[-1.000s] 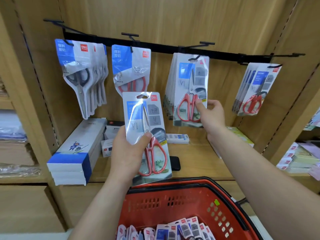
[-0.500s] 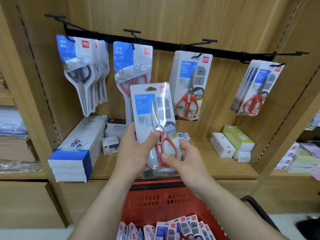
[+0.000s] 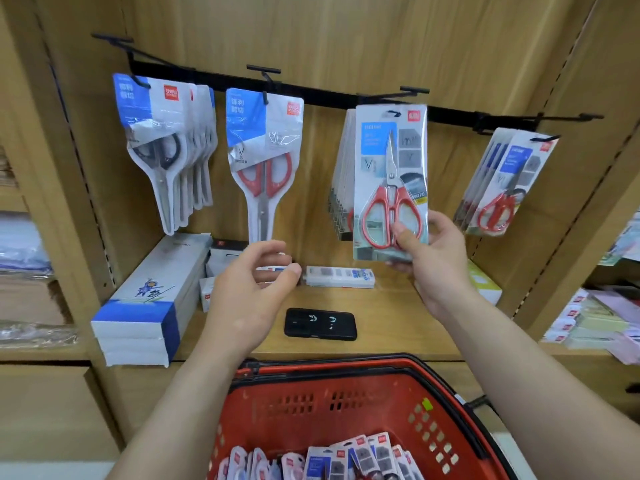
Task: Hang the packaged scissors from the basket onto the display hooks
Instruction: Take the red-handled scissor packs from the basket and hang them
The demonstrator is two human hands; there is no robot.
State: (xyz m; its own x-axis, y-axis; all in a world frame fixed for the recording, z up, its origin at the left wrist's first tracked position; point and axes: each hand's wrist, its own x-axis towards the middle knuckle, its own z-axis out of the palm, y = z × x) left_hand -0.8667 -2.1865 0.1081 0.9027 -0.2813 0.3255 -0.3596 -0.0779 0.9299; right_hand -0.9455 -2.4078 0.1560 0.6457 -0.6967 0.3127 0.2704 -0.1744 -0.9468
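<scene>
Right hand (image 3: 433, 251) grips a scissors pack (image 3: 391, 161) by its lower right corner, thumb on the front over the red handles, fingers behind. The pack is upright, raised to the black rail (image 3: 311, 98). Its hang hole sits at the tip of the third hook (image 3: 394, 113); can't tell whether the hook is through the hole. A hung stack (image 3: 341, 188) of the same packs is on that hook just behind it, edges showing to the left.

Left hand (image 3: 252, 289) is empty, fingers loosely curled and spread, palm turned right. It is over the shelf (image 3: 398, 327), left of and below the pack, not touching it.

Red basket (image 3: 346, 403) is at the bottom centre, in front of the shelf between the forearms. Loose packs (image 3: 346, 459) lie in its bottom.

Other hooks on the rail:
- far left: black-handled packs (image 3: 162, 150), several deep
- next: a long red-handled pack (image 3: 265, 157)
- far right: tilted packs (image 3: 502, 188) with red handles

On the shelf:
- a black phone (image 3: 320, 323), flat near the front edge, between the hands
- stacked blue-white boxes (image 3: 149, 299) on the left
- a small flat box (image 3: 339, 277) toward the back, under the hung stack
</scene>
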